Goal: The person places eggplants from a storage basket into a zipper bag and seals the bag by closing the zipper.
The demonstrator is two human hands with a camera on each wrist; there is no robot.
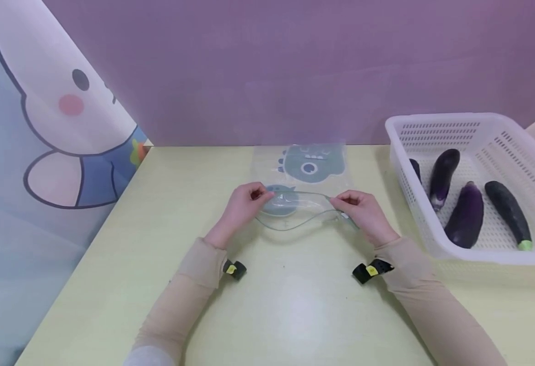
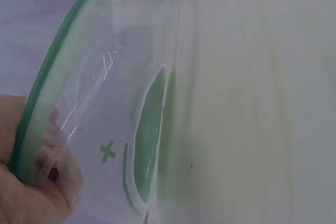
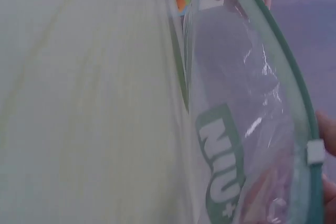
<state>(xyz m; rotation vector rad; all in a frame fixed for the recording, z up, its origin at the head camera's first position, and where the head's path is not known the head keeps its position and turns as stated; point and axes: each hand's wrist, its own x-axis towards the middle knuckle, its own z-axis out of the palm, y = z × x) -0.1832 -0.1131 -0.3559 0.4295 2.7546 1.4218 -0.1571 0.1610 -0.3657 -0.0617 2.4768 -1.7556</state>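
A clear slider zip bag (image 1: 315,163) with a blue-green cartoon print lies on the table, its mouth spread and lifted towards me. At the mouth's left end my left hand (image 1: 243,206) pinches the green-edged rim between thumb and fingers. My right hand (image 1: 362,212) pinches the rim's right end, beside a small white slider (image 3: 315,152). Between the hands the two rim edges stand apart. Through the bag's clear film, part of the left hand's fingers (image 2: 63,174) shows in the left wrist view. Nothing but film and print is visible inside the bag.
To the right stands a white plastic basket (image 1: 425,223) with several eggplants, among them a plump purple eggplant (image 1: 465,216) and a slim dark eggplant (image 1: 509,209). A purple backdrop (image 1: 267,71) rises behind the pale table (image 1: 290,305). A cartoon-printed cloth (image 1: 57,244) hangs at left.
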